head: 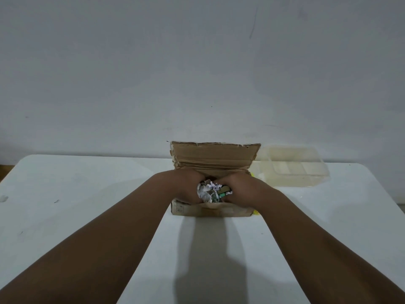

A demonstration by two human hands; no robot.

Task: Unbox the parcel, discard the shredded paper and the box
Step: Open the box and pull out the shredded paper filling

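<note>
A brown cardboard box (210,210) stands open on the white table (87,194), its lid flap (214,155) raised at the back. Both my hands reach down into it. My left hand (186,185) and my right hand (237,187) are cupped around a clump of white shredded paper (205,190) between them, fingers curled round it and mostly hidden inside the box. A green and tan item (224,191) shows among the shreds next to my right hand.
A clear plastic container (293,167) sits behind and to the right of the box, near the wall. Something small and yellow (256,213) peeks out at the box's right side. The table's far edge meets a plain wall.
</note>
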